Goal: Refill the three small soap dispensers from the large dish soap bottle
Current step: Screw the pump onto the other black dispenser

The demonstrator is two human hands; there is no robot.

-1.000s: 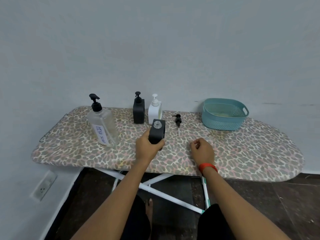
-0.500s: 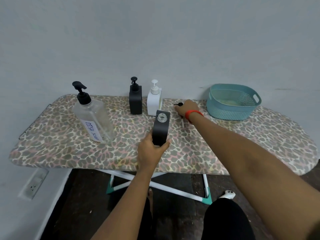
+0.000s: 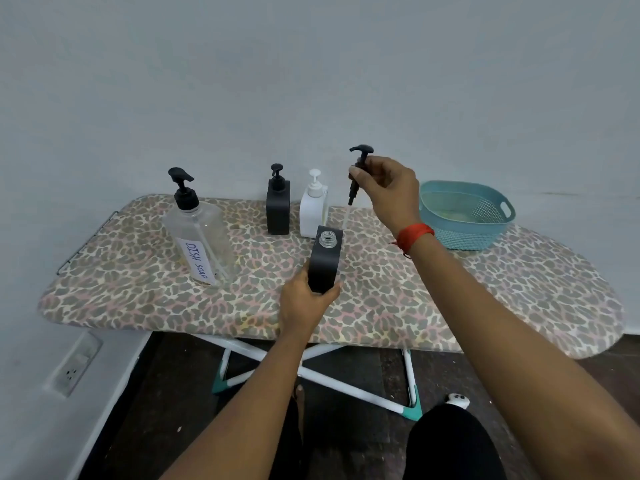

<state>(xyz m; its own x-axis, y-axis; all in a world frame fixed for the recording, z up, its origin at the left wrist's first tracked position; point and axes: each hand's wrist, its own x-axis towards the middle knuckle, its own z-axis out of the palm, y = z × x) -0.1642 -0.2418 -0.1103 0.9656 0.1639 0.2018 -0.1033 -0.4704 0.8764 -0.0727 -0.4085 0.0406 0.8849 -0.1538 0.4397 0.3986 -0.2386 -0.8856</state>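
Right hand (image 3: 388, 192) raised — pump (image 3: 358, 171) lifted above dispenser (image 3: 323, 263).

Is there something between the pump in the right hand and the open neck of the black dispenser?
Nothing visible. The pump in the right hand hangs above and slightly right of the open dispenser, which the left hand holds.

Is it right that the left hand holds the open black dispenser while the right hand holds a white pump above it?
Not quite. In the head view the pump in the right hand is black, not white. The left hand does hold the open black dispenser.
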